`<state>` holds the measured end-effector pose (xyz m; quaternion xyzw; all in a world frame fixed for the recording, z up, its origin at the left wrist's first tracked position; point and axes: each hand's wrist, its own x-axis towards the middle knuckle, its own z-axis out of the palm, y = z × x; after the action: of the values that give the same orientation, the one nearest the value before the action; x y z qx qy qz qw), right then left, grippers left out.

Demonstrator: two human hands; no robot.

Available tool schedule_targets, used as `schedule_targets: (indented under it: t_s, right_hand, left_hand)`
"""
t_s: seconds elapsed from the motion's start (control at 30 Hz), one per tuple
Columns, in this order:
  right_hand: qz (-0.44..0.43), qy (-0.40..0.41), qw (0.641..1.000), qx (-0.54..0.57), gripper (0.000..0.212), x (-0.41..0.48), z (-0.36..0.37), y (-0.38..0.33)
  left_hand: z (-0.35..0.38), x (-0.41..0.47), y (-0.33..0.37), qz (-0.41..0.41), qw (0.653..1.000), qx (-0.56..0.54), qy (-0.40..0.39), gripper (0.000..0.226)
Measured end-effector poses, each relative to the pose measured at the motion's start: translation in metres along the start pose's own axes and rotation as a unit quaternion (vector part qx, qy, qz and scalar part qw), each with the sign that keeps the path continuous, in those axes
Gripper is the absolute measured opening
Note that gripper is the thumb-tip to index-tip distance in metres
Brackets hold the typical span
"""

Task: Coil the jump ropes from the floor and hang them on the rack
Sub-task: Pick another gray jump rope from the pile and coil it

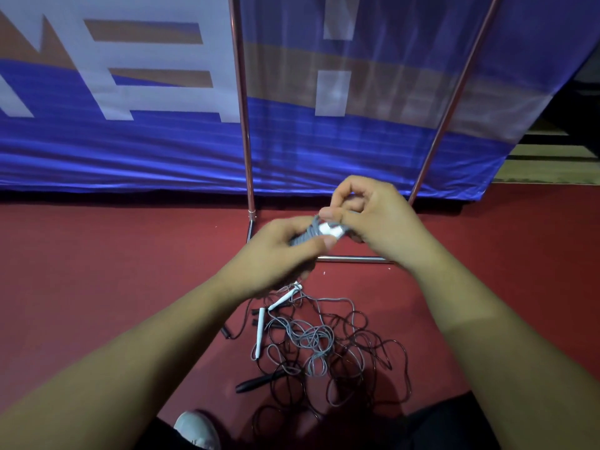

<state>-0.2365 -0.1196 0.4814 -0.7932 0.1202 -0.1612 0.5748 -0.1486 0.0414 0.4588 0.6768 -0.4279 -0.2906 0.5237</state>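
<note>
Banner cloth (130,141) in blue and white fills the back, and the rack (242,108) stands in front of it on thin metal poles, its foot bar resting on the red floor (97,254) just beyond your hands. Below them the tangle of ropes (324,345) lies on the floor, grey and black cords looped through one another. Your left hand (276,258) is curled round the grey coil (303,237), thumb pressed on top. Your right hand (376,219) pinches the coil's end between thumb and fingertips, where a white handle (331,230) shows. Expect the cord to be light, thin and limp yet springy, likely to slip loose if you ease the left grip, so clamp across all the turns. For the floor ropes, take the stiff handles rather than the cord: a loose white handle (260,332) and a black handle (256,381) lie at the tangle's left edge. Pulling a cord mid-length will probably tighten the snarl.
</note>
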Motion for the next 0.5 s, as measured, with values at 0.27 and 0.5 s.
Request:
schedule_targets:
  t_s: [0.27,0.5]
  right_hand:
    - [0.090,-0.048,0.991,0.087,0.015,0.0005,0.0065,0.0059]
    - [0.049,-0.014,0.998,0.030,0.012,-0.0048,0.0026,0.0076]
  left_hand:
    - [-0.0043,0.0082,-0.0036,-0.016,0.967,-0.230,0.107,0.031]
    - [-0.0063,0.0075,-0.0050,-0.042,0.947,-0.313,0.067,0.026]
